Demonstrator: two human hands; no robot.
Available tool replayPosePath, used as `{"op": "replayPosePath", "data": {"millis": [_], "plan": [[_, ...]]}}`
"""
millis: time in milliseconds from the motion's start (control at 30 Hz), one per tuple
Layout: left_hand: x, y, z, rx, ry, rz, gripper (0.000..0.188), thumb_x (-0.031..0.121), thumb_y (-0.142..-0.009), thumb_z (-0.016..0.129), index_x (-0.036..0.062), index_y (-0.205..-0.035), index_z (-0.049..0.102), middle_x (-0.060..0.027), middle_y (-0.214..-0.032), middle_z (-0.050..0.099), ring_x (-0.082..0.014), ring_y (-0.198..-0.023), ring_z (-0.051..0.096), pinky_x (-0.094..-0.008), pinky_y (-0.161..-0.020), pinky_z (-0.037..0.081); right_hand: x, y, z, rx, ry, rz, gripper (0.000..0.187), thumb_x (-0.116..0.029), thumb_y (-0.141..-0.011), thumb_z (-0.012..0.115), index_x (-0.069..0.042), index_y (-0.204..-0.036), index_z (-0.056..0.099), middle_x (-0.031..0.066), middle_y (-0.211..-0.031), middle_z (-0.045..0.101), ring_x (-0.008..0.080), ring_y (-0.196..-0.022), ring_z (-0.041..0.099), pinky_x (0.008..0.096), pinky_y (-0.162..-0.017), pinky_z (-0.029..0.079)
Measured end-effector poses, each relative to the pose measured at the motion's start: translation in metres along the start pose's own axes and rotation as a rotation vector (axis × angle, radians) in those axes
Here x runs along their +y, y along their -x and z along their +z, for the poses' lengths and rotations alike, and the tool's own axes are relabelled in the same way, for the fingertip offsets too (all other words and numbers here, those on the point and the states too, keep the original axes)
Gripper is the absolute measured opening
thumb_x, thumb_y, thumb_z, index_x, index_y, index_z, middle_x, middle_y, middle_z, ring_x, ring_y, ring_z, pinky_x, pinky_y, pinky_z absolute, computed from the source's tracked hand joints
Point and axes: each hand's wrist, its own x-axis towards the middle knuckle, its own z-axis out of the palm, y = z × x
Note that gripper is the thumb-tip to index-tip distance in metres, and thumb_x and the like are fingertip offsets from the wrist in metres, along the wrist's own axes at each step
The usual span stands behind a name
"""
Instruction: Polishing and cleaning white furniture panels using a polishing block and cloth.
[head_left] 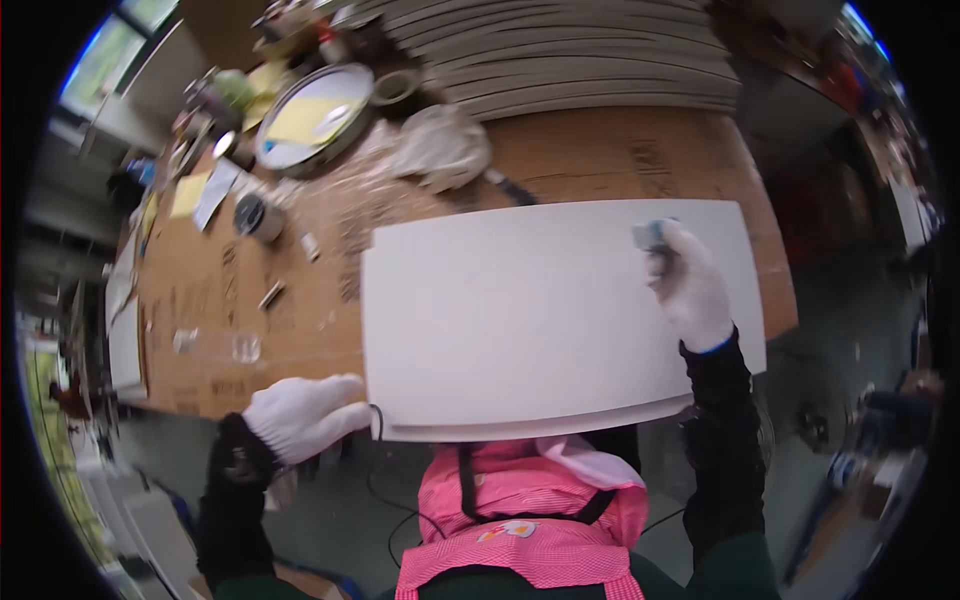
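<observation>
A large white rectangular panel (520,320) lies before me on the cardboard-covered table, its front edge close to my pink apron (530,500). Over the panel's right part, my right hand (693,290), in a white glove, is closed on a small grey-blue block (655,235). I cannot tell whether the block touches the surface. My left hand (305,418), also gloved in white, is at the panel's front left corner with its fingers stretched out, the tips at the edge. A thin dark cable hangs down beside those fingertips.
Behind the panel rises a stack of white sheets (570,65). On the cardboard (300,320) stand a dark cup (258,218), a crumpled plastic bag (445,148), a tape roll (397,90) and a round tray (275,140) with yellow paper. A dark-handled tool (512,190) lies behind the panel.
</observation>
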Motion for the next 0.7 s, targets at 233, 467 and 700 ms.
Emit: {"op": "replayPosePath", "data": {"millis": [233,467,700], "plan": [[-0.081,-0.065,0.167,0.837,0.501,0.103,0.05,0.031,-0.089,0.07,0.0054,-0.13,0.057,-0.0192,-0.124,0.063,-0.036,-0.099,0.067,-0.0426,-0.087,0.053,0.06,-0.142,0.122,0.147,1.132,-0.196,0.046,-0.042,-0.09,0.065,0.001,-0.108,0.066,0.0121,-0.087,0.068,0.0154,-0.079,0.065,0.029,-0.068,0.051],[-0.072,-0.091,0.19,1.096,0.545,-0.062,0.057,0.028,-0.08,0.078,0.0038,-0.128,0.06,-0.0127,-0.106,0.059,-0.0233,-0.085,0.059,-0.0352,-0.076,0.051,0.077,-0.19,0.14,0.544,1.592,-0.31,0.068,-0.057,-0.08,0.07,-0.001,-0.118,0.061,0.0248,-0.118,0.063,0.0347,-0.103,0.066,0.0446,-0.088,0.052],[-0.059,-0.093,0.186,1.074,0.573,0.01,0.047,0.031,-0.078,0.078,0.0088,-0.118,0.07,-0.0167,-0.111,0.056,-0.0311,-0.094,0.062,-0.0415,-0.083,0.053,0.088,-0.17,0.171,-0.046,1.951,-0.103,0.046,-0.043,-0.086,0.068,-0.004,-0.111,0.069,0.0226,-0.116,0.066,0.0393,-0.102,0.067,0.0459,-0.088,0.054]]}}
